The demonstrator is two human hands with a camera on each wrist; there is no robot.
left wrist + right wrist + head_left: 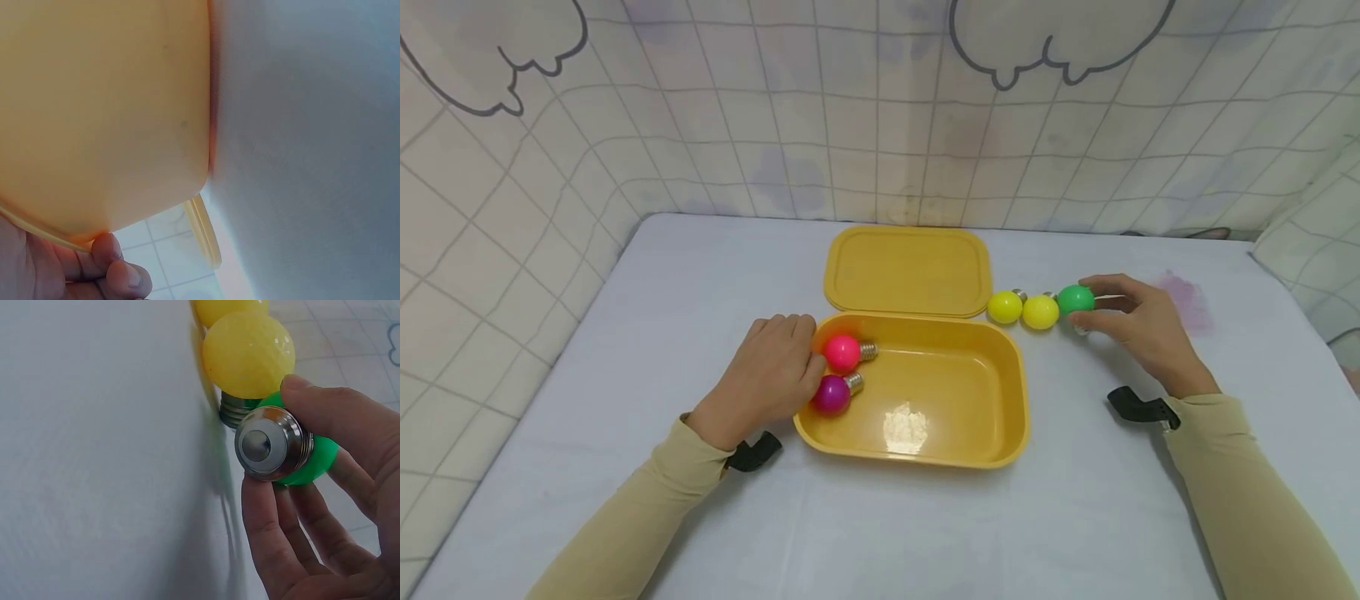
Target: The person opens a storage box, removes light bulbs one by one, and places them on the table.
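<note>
My left hand (pixel 766 375) grips the left rim of a yellow plastic box (pixel 955 392), its fingers curled over the edge. In the left wrist view, fingertips (pixel 125 275) show below the box's rim. Inside the box, close to that hand, lie a pink light bulb (pixel 842 353) and a purple light bulb (pixel 832 395). My right hand (pixel 1146 321) pinches a green light bulb (pixel 1076 299) between thumb and fingers. The bulb's metal screw base (pixel 269 445) faces the right wrist camera. Two yellow light bulbs (pixel 1041 312) sit just left of the green one.
A flat yellow lid (pixel 907 271) lies behind the box, at its back rim. White cloth (pixel 910 533) covers the table. A grid-patterned curtain (pixel 880 108) hangs along the back and sides. Black wrist straps (pixel 1138 407) stick out below both hands.
</note>
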